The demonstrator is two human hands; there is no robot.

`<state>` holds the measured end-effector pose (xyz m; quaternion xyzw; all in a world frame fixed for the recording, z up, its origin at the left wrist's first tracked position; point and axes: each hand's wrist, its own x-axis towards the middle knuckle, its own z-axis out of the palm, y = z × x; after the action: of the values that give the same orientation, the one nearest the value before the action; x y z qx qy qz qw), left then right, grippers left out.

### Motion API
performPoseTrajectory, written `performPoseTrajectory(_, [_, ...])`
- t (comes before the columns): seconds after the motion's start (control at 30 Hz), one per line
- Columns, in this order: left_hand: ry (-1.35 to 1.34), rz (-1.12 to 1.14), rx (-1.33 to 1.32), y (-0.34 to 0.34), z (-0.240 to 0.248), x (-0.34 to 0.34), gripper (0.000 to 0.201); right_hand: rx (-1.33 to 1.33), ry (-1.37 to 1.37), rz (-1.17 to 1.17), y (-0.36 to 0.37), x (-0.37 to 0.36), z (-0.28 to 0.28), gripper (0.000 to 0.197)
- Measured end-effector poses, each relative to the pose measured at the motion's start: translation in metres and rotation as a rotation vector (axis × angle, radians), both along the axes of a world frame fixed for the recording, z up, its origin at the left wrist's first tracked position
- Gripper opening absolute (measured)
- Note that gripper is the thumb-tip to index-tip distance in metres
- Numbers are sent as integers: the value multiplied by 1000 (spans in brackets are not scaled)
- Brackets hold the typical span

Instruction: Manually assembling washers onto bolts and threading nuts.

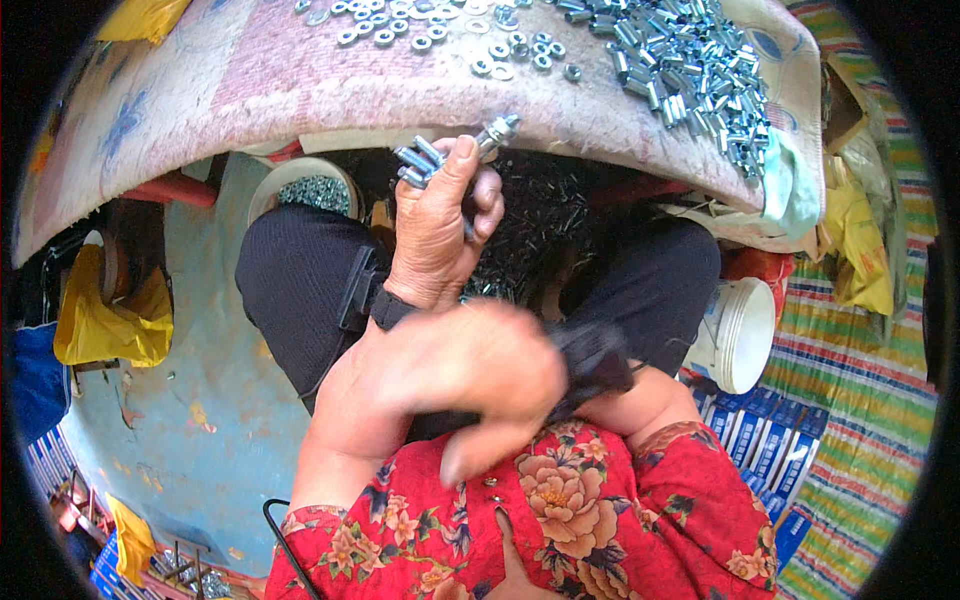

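My left hand is raised in front of the table's edge and grips a small bundle of silver bolts, with the thumb pressed over them. It wears a black wrist strap. My right hand is blurred with motion. It lies low across my left forearm, close to my red flowered top, with a black strap at its wrist. Nothing shows in it. A dark heap of bolts fills the space between my knees, under the table.
The table's pink patterned cloth carries loose washers and nuts and a big pile of silver bolts. A bowl of nuts sits at left, below the table. A white bucket, blue boxes and yellow bags stand around.
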<state>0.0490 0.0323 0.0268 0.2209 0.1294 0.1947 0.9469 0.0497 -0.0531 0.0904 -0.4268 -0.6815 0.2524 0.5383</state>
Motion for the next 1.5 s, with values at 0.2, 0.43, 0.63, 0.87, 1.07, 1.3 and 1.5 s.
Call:
performPoseTrajectory(0.2, [-16,-169,8,3,4,-12,16,-209,-152,-876,-26,77,4,30])
performPoseTrajectory(0.43, [85,-355,307,3,9,-19,20,-184,-418,-854,-40,77,-10,13])
performPoseTrajectory(0.63, [154,-404,590,-2,12,-17,34,-394,-201,-1000,-59,91,-17,23])
performPoseTrajectory(0.87, [87,-442,845,-8,-6,-18,11,-437,-188,-649,-40,82,-19,10])
performPoseTrajectory(1.07, [231,-366,89,-1,-4,-14,23,-383,272,-845,-51,89,-17,9])
performPoseTrajectory(1.3, [157,-476,-159,6,-4,-17,31,-364,166,-764,-35,98,-10,8])
performPoseTrajectory(1.5, [253,-254,124,4,-9,-16,24,-447,68,-668,-25,103,-1,7])
